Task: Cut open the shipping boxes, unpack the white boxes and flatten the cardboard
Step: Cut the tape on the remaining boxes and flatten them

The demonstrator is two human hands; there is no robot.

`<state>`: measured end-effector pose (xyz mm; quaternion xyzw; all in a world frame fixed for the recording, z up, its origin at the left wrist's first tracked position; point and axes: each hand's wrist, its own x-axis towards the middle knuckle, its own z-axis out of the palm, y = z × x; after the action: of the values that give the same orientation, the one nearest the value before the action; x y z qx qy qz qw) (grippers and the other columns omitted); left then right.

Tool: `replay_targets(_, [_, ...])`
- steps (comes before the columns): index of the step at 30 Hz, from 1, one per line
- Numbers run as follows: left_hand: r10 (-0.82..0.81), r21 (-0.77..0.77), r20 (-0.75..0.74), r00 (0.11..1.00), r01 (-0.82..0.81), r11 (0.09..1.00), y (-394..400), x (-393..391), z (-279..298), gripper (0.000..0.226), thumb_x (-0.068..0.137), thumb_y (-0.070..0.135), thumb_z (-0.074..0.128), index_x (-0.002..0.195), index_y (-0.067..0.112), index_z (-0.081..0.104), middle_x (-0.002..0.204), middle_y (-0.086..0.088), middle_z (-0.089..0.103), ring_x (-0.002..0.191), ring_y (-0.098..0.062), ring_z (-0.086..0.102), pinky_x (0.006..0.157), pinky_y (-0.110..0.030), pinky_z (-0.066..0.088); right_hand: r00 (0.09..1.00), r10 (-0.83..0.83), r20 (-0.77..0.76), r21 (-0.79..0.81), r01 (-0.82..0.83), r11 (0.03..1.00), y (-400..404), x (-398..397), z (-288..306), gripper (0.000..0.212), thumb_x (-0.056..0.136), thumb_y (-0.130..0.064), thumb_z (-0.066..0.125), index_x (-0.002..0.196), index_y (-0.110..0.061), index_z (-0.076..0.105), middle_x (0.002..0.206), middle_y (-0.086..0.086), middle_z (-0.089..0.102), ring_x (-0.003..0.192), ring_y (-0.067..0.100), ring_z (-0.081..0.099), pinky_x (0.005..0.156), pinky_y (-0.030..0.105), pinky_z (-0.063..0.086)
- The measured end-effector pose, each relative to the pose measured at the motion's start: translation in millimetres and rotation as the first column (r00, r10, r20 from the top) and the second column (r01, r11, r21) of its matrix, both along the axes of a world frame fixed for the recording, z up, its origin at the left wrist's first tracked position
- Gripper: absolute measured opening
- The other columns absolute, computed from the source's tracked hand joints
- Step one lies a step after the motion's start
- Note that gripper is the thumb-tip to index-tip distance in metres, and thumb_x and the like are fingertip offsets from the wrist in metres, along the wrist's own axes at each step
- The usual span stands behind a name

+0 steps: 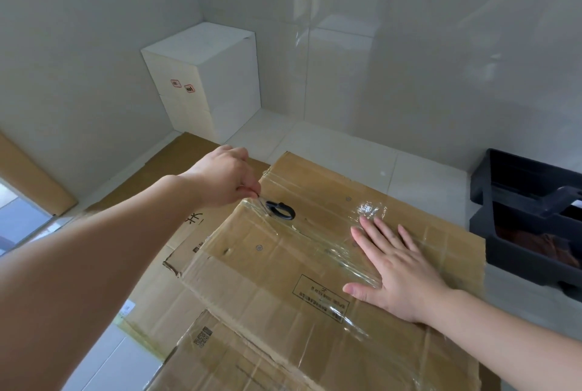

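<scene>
A: Head view is taken as the only source. Where is the shipping box (315,264) found?

B: It is seen on the floor, lying flat-topped and taped, with the stack of white boxes (204,81) stood well beyond it in the corner. More brown cardboard (163,280) is spread under and to the left of the box, and another sheet (220,356) is overlapped at its near edge.

A: How is the box held?

B: The right hand (396,267) is laid flat on the top of the box, fingers straight and spread, nothing clasped. It is judged to be pressed there so that the box is kept from sliding.

A: And the other grip?

B: The left hand (223,176) is closed narrowly at the far left edge of the box, its fingertips pinched on what appears to be clear tape (283,223), or on the small black cutter (280,210) lying against the box top; which of the two cannot be told.

A: Why there?

B: The tape seam is begun at that edge, so a pull or cut is likely started from it.

A: Anything else near the box?

B: A black crate (519,226) is set just to its right.
</scene>
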<state>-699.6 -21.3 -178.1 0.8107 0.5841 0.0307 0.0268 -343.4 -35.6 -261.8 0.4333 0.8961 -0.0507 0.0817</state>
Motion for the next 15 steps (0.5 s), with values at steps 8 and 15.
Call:
replay_targets(8, [0.030,0.011,0.035,0.999,-0.030,0.999,-1,-10,-6,0.013,0.082,0.045,0.068,0.093,0.040,0.073,0.087,0.013,0.058,0.094,-0.016,0.048,0.090,-0.035,0.041,1.000,-0.004,0.013,-0.022,0.005,1.000,-1,-4,4,0.100,0.067,-0.094,0.000,0.141,-0.035,-0.030,0.150,-0.013,-0.037,0.136,0.007,-0.036,0.116,0.041,-0.017])
replay_targets(15, [0.056,0.049,0.010,0.998,-0.056,0.997,-1,-36,-4,0.017,0.079,0.053,0.065,0.087,0.041,0.074,0.082,0.013,0.061,0.086,-0.017,0.048,0.084,-0.034,0.042,1.000,-0.018,-0.020,-0.021,0.018,1.000,-1,-5,3,0.106,0.067,-0.095,0.007,0.150,-0.033,-0.015,0.155,-0.011,-0.028,0.141,0.008,-0.029,0.116,0.043,-0.014])
